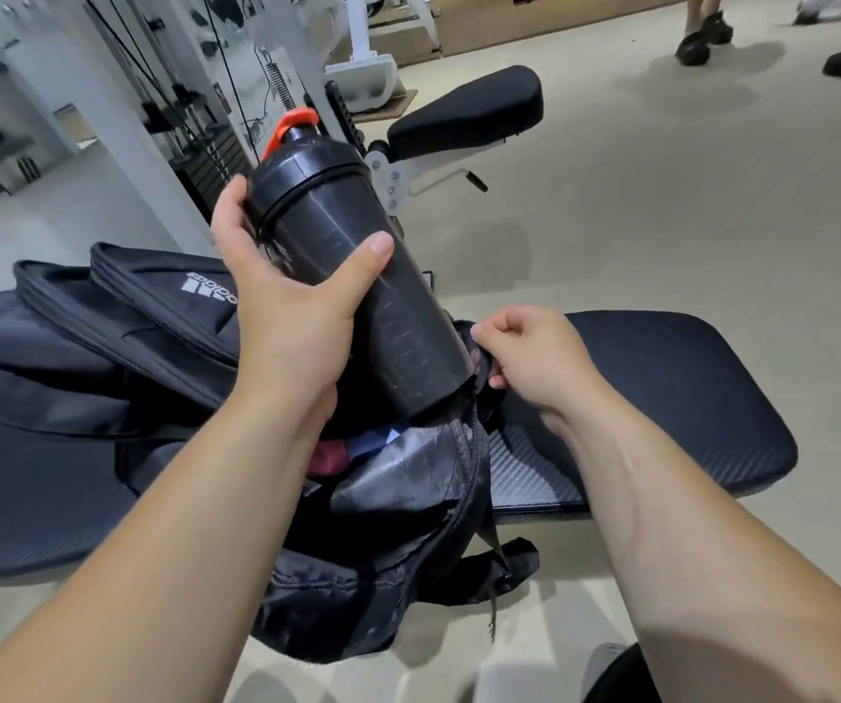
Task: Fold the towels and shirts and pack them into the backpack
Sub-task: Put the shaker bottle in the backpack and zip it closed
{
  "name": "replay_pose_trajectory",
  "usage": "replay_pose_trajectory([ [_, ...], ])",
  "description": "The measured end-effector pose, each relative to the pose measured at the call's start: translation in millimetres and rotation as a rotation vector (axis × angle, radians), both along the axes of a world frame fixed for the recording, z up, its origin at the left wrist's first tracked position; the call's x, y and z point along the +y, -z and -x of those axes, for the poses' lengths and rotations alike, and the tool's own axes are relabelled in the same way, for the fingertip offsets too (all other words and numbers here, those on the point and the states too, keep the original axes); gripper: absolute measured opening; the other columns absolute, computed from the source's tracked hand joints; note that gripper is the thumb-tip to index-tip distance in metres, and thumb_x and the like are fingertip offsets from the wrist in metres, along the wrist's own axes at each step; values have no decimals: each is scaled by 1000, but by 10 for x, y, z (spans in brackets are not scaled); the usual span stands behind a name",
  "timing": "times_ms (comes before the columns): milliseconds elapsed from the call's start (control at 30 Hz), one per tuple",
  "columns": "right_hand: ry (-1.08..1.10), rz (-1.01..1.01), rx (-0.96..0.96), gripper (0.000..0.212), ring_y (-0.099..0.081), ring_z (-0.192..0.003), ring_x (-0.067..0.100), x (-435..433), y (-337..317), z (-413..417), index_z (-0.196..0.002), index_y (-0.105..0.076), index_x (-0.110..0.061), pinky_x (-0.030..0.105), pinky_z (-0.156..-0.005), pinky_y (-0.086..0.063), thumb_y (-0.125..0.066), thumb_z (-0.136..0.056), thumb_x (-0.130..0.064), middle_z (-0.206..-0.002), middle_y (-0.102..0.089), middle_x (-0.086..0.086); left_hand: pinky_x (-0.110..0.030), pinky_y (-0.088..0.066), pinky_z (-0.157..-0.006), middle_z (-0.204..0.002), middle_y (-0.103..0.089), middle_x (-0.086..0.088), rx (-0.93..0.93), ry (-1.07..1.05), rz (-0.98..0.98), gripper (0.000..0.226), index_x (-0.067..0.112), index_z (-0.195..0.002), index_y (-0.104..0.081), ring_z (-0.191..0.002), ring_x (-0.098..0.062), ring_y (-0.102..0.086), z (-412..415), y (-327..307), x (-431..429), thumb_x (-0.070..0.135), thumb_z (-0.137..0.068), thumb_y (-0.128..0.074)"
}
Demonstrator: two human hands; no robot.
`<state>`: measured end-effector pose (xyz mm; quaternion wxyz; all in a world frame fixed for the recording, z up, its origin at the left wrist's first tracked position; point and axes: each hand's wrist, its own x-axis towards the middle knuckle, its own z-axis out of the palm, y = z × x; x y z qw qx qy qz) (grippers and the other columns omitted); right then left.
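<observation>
A black backpack lies on a padded black bench, its main opening facing me. My left hand grips a black shaker bottle with an orange cap, tilted with its base at the opening. My right hand pinches the edge of the backpack's opening beside the bottle's base. Inside the opening, bits of dark red and blue cloth show. The rest of the contents is hidden.
The bench's raised black back pad stands behind the bottle. White gym machines and cables fill the back left. Another person's feet in black sandals stand at the far right. Pale floor surrounds the bench.
</observation>
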<state>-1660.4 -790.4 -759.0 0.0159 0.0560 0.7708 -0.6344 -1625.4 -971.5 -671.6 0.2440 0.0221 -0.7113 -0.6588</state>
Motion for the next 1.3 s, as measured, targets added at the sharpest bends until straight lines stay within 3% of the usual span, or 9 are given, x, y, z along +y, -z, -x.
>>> replay_pose_trajectory([
  [100,8,209,-59,15,-52,-51,12,45,-70,-4,-84,-68,-9,22,-46,-46,-64,-96,-17,-68,-62,4,-44,-55,-98,-145,-49,-2,99,-14,-2,104,40,-148,-18,-120,-16,-63,118,-126,150,24,-73,-87],
  [233,-13,473,-182,9,-47,-48,8,135,-142,-43,-95,-66,-7,17,-41,-43,-61,-99,-14,-67,-61,5,-41,-46,-111,-154,-34,-1,259,-99,88,107,23,-154,-11,-135,-13,-49,210,-187,407,17,-76,-83],
  [400,18,633,-268,9,-45,-41,7,189,-163,-58,-89,-61,-6,17,-38,-40,-60,-98,-8,-65,-53,8,-37,-45,-112,-153,-36,-2,207,1,247,106,18,-155,-11,-135,-12,-48,139,47,500,11,-77,-83],
  [600,-10,627,-274,6,-44,-43,7,178,-121,-60,-93,-62,-7,17,-40,-39,-60,-98,-9,-75,-50,10,-27,-54,-97,-138,-54,2,144,19,303,96,29,-150,-21,-109,3,-62,46,72,448,14,-79,-83],
  [800,-62,554,-249,10,-45,-44,7,190,-80,-87,-102,-64,-3,18,-40,-40,-61,-98,-11,-76,-51,11,-36,-50,-105,-139,-50,23,26,192,428,109,43,-157,-9,-119,2,-59,137,-101,347,16,-80,-82],
  [900,-45,518,-225,7,-46,-42,7,214,-95,-96,-97,-63,-5,18,-39,-41,-61,-98,-11,-69,-50,8,-39,-52,-103,-142,-51,17,45,225,328,107,42,-156,-14,-119,-2,-61,141,-117,331,6,-80,-80],
  [1100,61,465,-197,12,-52,-39,7,208,-113,-86,-105,-63,0,18,-38,-46,-63,-96,-8,-69,-57,10,-45,-50,-106,-147,-47,7,143,-44,-63,99,36,-152,-20,-127,-11,-57,81,137,367,13,-79,-81],
  [1200,95,481,-216,12,-51,-40,7,179,-105,-85,-105,-65,3,19,-38,-44,-61,-95,-3,-64,-60,8,-37,-42,-114,-152,-40,8,177,-107,11,101,33,-155,-15,-135,-5,-48,-21,245,432,18,-80,-82],
  [1300,115,568,-237,8,-47,-43,8,212,-127,-83,-89,-65,-1,19,-40,-41,-59,-93,2,-57,-60,3,-38,-33,-121,-160,-29,-7,266,-79,176,104,16,-157,-10,-145,-13,-35,-71,267,422,10,-82,-81],
])
